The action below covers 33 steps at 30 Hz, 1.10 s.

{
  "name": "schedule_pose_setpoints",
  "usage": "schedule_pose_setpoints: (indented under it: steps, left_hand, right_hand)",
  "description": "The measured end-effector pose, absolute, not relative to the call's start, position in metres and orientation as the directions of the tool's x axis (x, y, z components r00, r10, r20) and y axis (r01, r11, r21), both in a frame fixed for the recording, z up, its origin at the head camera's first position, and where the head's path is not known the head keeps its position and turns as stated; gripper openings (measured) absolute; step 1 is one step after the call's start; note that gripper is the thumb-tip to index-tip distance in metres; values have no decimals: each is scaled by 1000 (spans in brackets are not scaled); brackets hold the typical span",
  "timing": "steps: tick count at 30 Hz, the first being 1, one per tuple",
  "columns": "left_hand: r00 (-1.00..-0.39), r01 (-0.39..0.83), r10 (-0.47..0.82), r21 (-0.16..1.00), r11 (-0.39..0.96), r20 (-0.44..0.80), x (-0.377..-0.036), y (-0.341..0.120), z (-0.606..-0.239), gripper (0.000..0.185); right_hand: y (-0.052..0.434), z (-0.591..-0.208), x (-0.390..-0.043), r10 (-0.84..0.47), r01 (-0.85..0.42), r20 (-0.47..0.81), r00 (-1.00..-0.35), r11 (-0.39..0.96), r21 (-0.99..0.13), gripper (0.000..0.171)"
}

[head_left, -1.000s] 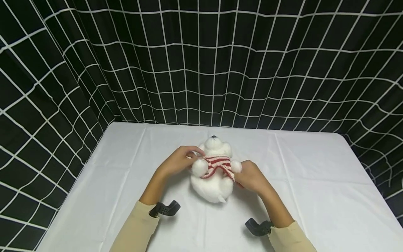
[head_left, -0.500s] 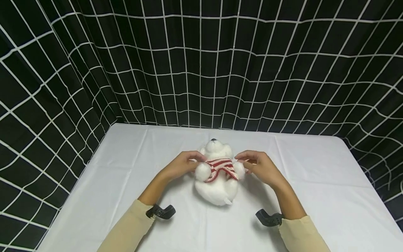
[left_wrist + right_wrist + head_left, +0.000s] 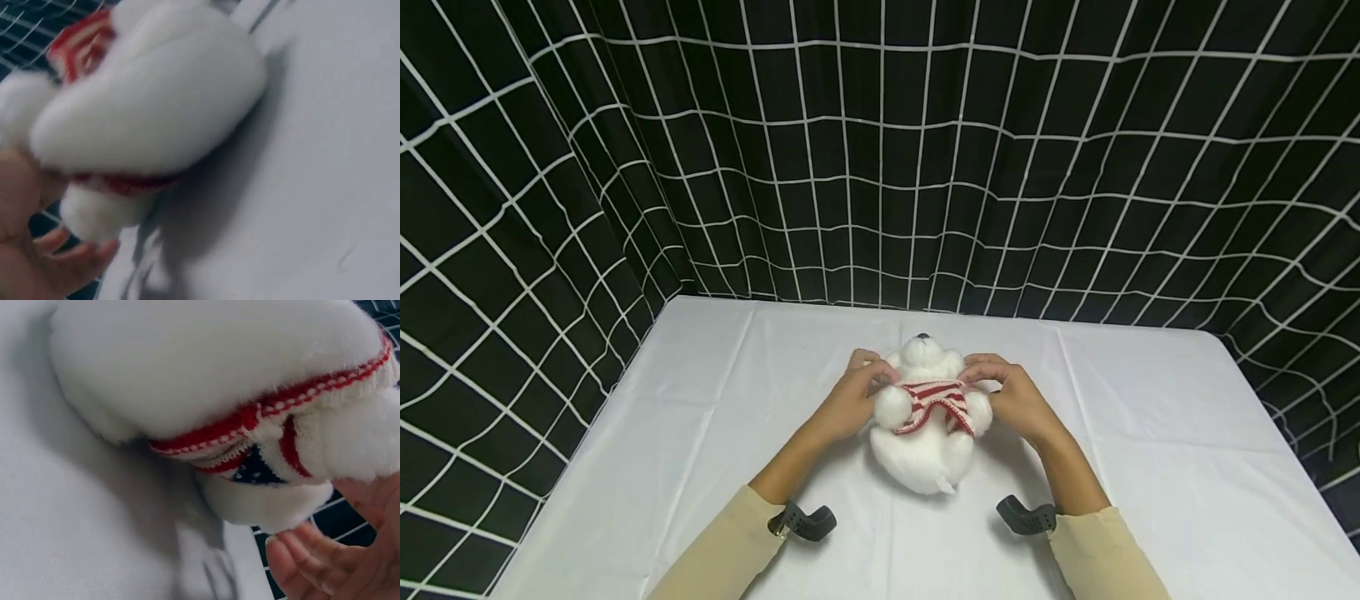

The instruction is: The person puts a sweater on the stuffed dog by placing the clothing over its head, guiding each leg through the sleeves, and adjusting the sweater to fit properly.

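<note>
A white plush bear (image 3: 917,462) lies on its back on the table, black nose toward the far side. It wears a red-and-white striped knitted sweater (image 3: 936,393), whose front hem is bunched up over the belly. At one shoulder my left hand (image 3: 856,398) pinches the sweater's upper edge, beside the bear's round paw (image 3: 892,407). My right hand (image 3: 1013,398) does likewise at the other shoulder. Some right fingers (image 3: 312,553) reach under the head in the right wrist view, where a dark blue patch (image 3: 257,469) shows on the knit. The left fingertips at the collar are partly hidden.
White cloth covers the table (image 3: 760,375), with fold creases running across it. Black curtains with a white grid (image 3: 880,167) rise behind and at both sides. Each wrist carries a dark camera mount (image 3: 811,523) below a beige sleeve (image 3: 722,546).
My right hand has moved up from the sweater's lower side to the shoulder. The left hand has shifted slightly right and curled closer at the collar. The bear sits slightly farther right in view.
</note>
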<state>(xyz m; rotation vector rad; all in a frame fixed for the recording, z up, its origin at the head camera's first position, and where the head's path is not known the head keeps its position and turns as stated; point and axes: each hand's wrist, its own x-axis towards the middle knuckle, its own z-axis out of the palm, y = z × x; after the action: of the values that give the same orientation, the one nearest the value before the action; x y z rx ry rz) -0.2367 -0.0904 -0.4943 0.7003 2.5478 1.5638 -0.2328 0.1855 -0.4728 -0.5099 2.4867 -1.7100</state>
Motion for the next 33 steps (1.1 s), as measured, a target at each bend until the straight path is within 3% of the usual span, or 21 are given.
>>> schedule_pose_setpoints:
  steps: [7,10,15,20,23,26,33]
  left_hand:
    - [-914,368,333,821,436,232,-235,-79,-497,19]
    - [-913,401,290,769,498,288,-238,-73,-496,17]
    - [-910,415,258,736,534,326,-242,-70,-491,29]
    - [-918,344,343,832,435,200,-244,-84,-494,37]
    - [-887,341,436,853,395,153,-246,-92,-495,45]
    - [-844,437,495,797,416,205,-250,-94,-497,42]
    - [-821,531,486,713,458,300,-256,-84,-499,22]
  right_hand:
    - [178,-477,-234,-315,-203,108,-943,288,-936,16]
    - [173,-479,-237,-268,-258,169,-948,342,-904,15]
    - [171,-483,-239,-216,-272,196,-957,421,-865,18]
    - [183,-488,-237,-322,-231,126,-939,314,-921,13]
    - [193,-488,-236,-414,-240,118,-902,256,-936,22]
    - [200,-487,-238,-485,-277,131,-865,242,-930,33]
    - [199,-488,-240,-470,-318,173,-866,250,-914,25]
